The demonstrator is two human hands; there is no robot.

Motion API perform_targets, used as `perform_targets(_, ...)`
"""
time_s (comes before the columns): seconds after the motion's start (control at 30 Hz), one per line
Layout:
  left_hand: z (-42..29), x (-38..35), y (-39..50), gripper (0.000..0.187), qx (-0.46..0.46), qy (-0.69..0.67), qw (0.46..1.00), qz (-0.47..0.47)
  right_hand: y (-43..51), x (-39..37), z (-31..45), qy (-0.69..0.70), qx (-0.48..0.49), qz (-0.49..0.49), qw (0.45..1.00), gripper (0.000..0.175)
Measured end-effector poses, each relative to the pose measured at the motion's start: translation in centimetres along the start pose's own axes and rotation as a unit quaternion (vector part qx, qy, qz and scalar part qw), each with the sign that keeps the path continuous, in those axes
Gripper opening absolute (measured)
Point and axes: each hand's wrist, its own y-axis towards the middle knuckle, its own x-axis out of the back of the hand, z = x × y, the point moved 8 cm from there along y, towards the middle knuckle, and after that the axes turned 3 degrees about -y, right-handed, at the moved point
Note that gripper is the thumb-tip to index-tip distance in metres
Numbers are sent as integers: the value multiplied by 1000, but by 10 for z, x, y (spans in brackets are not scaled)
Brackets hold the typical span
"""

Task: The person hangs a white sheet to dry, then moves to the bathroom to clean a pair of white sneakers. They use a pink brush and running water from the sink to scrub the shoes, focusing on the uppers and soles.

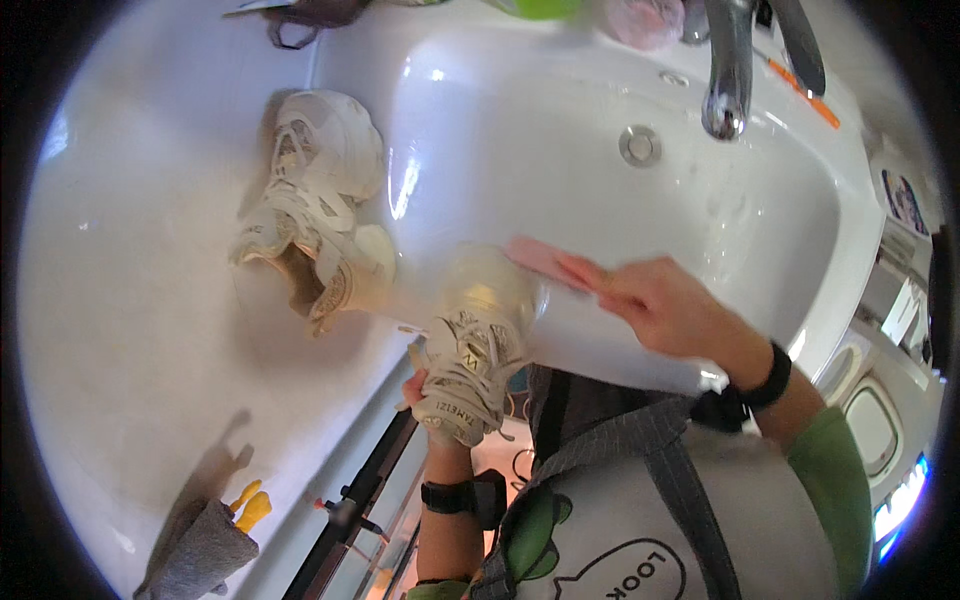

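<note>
A white lace-up sneaker is held over the near left rim of the sink, its toe pointing into the basin. My left hand grips it at the ankle end; most of that hand is hidden by the shoe. In my right hand is a pink brush, somewhat blurred, its far end beside the sneaker's toe. Whether the brush touches the shoe, I cannot tell. Another white sneaker rests on the white counter left of the basin.
The white sink basin has a metal drain and a chrome faucet. An orange-handled tool lies behind the faucet. A grey cloth item with yellow parts is at the counter's lower left. A pink container stands at the back.
</note>
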Motion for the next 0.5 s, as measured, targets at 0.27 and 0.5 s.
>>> perform_targets(0.27,2,-5,8,61,-10,-19,996,90,20,8,1,-25,0,81,996,51)
perform_targets(0.5,2,-14,-2,58,-1,-39,995,87,44,-3,-5,48,66,41,996,43)
